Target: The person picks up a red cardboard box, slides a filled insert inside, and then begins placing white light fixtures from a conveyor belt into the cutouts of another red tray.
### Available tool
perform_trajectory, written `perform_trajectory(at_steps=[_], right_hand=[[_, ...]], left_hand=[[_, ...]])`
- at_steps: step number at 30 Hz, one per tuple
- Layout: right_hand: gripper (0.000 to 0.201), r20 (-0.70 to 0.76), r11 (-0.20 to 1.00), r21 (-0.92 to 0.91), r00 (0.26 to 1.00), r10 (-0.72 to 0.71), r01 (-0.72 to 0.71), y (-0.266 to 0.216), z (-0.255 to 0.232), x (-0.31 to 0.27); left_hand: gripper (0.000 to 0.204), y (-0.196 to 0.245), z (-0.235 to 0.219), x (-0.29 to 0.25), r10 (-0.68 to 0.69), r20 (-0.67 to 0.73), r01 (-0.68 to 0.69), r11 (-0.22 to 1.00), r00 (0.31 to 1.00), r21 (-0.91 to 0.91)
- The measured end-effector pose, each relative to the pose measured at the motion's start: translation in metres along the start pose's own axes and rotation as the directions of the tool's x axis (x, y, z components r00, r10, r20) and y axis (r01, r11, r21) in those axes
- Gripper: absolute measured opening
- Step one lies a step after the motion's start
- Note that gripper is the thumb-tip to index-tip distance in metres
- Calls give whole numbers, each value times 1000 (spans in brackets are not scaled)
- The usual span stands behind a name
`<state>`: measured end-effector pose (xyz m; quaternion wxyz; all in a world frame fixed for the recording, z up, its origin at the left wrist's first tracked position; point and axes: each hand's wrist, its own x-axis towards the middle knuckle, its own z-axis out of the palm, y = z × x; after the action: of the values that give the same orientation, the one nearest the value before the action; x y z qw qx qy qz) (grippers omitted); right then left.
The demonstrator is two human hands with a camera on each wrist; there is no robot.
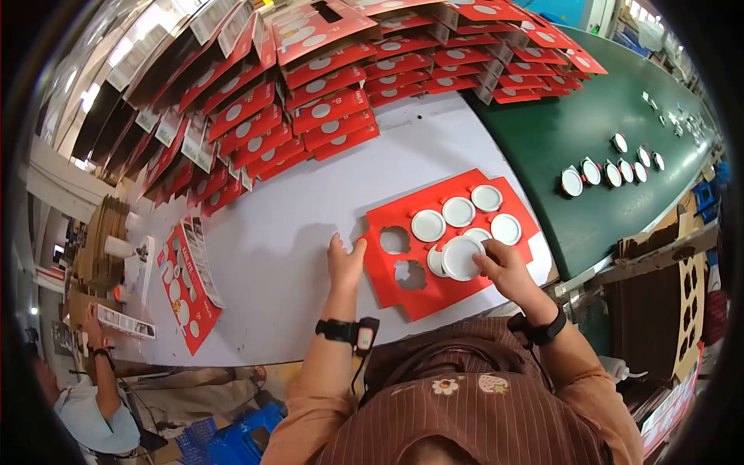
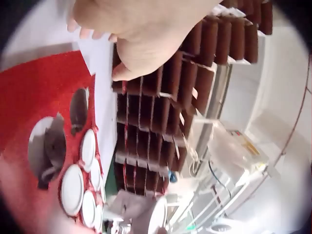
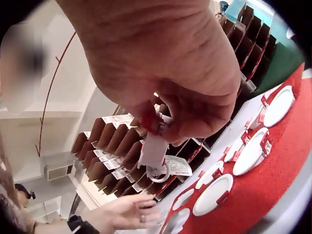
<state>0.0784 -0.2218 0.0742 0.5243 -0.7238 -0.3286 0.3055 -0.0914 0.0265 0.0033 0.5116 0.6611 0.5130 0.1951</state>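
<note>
A red card sheet lies on the white table, with several round white pieces set in it and two bare round cut-outs at its left. My right hand pinches another white round piece above the sheet's lower middle; in the right wrist view this piece is seen edge-on, with a red clip and a ring, below the right hand. My left hand holds nothing beside the sheet's left edge, thumb and fingers apart; the left wrist view shows the left hand near the sheet.
Stacked red boxes line the table's back. On the green surface at right stand several round pieces. A printed red card lies at left, where another person's hand is by a small box.
</note>
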Motion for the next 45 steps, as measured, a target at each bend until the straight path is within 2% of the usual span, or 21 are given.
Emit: perform_trajectory(at_steps=[2, 4, 5, 7, 8, 10, 12, 17, 19, 20, 22, 26, 28, 29, 31, 35, 37, 41, 43, 44, 45], right_hand=[[19, 7, 1000, 11, 1000, 27, -27, -4, 6, 12], [25, 20, 996, 48, 997, 80, -81, -6, 13, 24], [25, 20, 995, 42, 996, 85, -85, -5, 16, 30], [31, 32, 996, -26, 996, 88, -87, -2, 22, 40], [34, 14, 996, -61, 998, 61, -60, -3, 24, 43], [33, 1, 989, -142, 1000, 30, -30, -1, 30, 46], [31, 3, 958, -285, 1000, -16, 17, -7, 35, 45], [27, 6, 898, -431, 995, -98, 91, -16, 52, 37], [26, 66, 825, -548, 991, -120, 137, -10, 57, 35], [26, 67, 825, -549, 990, -121, 138, -9, 58, 34], [26, 46, 907, -419, 998, 48, -24, -7, 61, 32], [28, 22, 901, -433, 999, 25, -13, 1, 67, 32], [22, 15, 828, -521, 973, -230, 204, 10, 69, 30], [22, 14, 828, -522, 973, -230, 203, 11, 68, 30], [17, 49, 943, -334, 999, 10, 7, 9, 65, 34], [16, 71, 946, -305, 988, 134, -107, -1, 62, 34], [19, 87, 866, -479, 990, -115, 143, 9, 65, 34], [23, 40, 736, -675, 999, -20, 41, -4, 67, 30], [26, 124, 534, -840, 992, 18, 96, -15, 64, 28], [26, 121, 536, -839, 993, 18, 92, -9, 63, 25], [26, 179, 534, -819, 978, -110, 210, 2, 62, 19]], left_hand=[[67, 5, -4, 13, -77, -21, 77, 997, 997, -19], [52, 10, -7, 22, -229, 363, 302, 940, 903, -157], [52, 8, -6, 25, -232, 367, 307, 938, 901, -160], [38, 8, -4, 27, -70, 580, 336, 868, 811, -365], [38, 9, -3, 24, -74, 584, 342, 866, 809, -365], [34, 14, -2, 15, -104, 722, 392, 887, 684, -243], [35, 15, -2, 2, -86, 742, 408, 874, 665, -265], [38, 6, 2, -17, -26, 751, 444, 820, 660, -362], [39, 5, 2, -18, 51, 761, 423, 806, 646, -414], [39, 6, 2, -20, 52, 761, 423, 805, 647, -415], [39, 6, 2, -23, 73, 758, 412, 804, 649, -430], [39, 5, 3, -24, 45, 761, 409, 822, 647, -397], [39, 8, 2, -28, 49, 761, 392, 834, 647, -388], [39, 6, 3, -28, 50, 761, 393, 834, 646, -387], [39, 2, 4, -27, 74, 777, 403, 822, 625, -403], [39, 2, 6, -30, 95, 781, 402, 815, 617, -417], [38, -1, 6, -30, 68, 789, 397, 836, 611, -379], [36, -7, 8, -30, 85, 803, 383, 846, 590, -371], [33, -10, 11, -30, 63, 788, 385, 847, 612, -367], [33, -9, 11, -30, 63, 790, 385, 848, 610, -364], [32, -8, 11, -31, 64, 787, 403, 832, 613, -381]])
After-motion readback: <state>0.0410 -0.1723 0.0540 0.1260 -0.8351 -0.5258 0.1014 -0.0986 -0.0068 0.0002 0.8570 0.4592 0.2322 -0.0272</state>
